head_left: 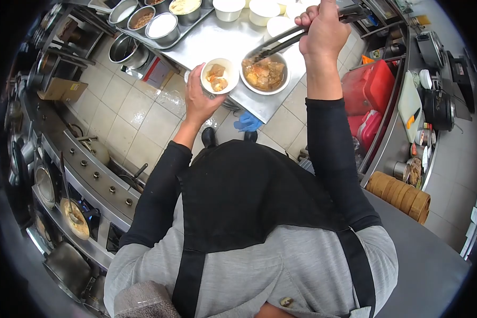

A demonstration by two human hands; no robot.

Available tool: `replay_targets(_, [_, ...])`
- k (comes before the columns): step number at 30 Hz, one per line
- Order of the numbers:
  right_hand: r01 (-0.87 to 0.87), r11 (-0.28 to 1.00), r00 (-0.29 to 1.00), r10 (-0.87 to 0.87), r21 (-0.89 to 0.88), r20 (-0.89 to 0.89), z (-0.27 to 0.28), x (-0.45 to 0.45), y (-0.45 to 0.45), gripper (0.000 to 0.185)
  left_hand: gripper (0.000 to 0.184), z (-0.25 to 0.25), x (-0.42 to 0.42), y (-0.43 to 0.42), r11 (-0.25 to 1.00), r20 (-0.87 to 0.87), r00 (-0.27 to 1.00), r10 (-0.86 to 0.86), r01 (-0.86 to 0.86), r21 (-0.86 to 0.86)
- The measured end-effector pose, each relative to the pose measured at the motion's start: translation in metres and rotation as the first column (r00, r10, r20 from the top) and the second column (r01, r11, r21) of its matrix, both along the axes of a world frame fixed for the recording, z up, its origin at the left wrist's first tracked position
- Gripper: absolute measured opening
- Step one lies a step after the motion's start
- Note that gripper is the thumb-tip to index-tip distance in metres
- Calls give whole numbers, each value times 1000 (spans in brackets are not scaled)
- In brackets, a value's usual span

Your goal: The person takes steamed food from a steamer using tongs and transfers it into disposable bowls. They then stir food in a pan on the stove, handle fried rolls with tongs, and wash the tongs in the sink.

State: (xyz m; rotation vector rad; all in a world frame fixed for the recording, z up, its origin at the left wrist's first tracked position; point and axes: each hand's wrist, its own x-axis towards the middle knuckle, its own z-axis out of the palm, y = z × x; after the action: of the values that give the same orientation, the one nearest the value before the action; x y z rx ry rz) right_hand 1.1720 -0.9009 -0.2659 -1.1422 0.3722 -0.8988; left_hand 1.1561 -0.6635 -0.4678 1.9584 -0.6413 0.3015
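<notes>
working the tongs (287,45) with my right hand (324,37), fingers clamped on the handles, i'd pinch the food (263,75) gently in the bowl (265,93) on the tabletop (196,42), and steady the cup (230,70) beside it, left hand (201,102) wrapped round its side

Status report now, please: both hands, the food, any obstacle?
Left hand holds small bowl, food inside. Right hand grips tongs, tips at larger bowl of food. Nothing seen between bowls.
</notes>
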Motion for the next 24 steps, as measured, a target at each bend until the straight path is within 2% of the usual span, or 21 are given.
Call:
replay_targets(3, [-131,988,990,126,84,63,17,-8,21,41,85,4,0,-3,999,-62,997,-45,45,-7])
replay_targets(4, [-135,990,991,135,28,2,20,-10,29,40,84,5,0,-4,998,-78,995,-55,54,-18])
replay_targets(6, [-102,985,992,111,-142,61,20,-15,29,40,83,5,-1,-7,996,-108,991,-77,73,-42])
replay_targets(8, [-34,983,998,42,-178,44,22,-22,6,41,82,4,-2,-7,995,-151,985,-87,79,-59])
replay_targets(12, [-78,917,997,65,-390,-47,9,-37,-29,42,80,2,-6,-7,996,-186,979,-81,73,-49])
replay_targets(15, [-75,892,994,33,-446,-102,-16,-34,-35,41,79,-5,-5,-8,995,-193,978,-81,69,-66])
replay_targets(19, [-66,921,995,34,-383,-89,-45,-29,-40,41,79,-4,-4,-9,995,-207,974,-88,78,-55])
replay_targets(24, [-33,977,997,16,-211,-82,-25,-29,-46,45,79,-5,-4,-7,995,-213,973,-86,75,-60])
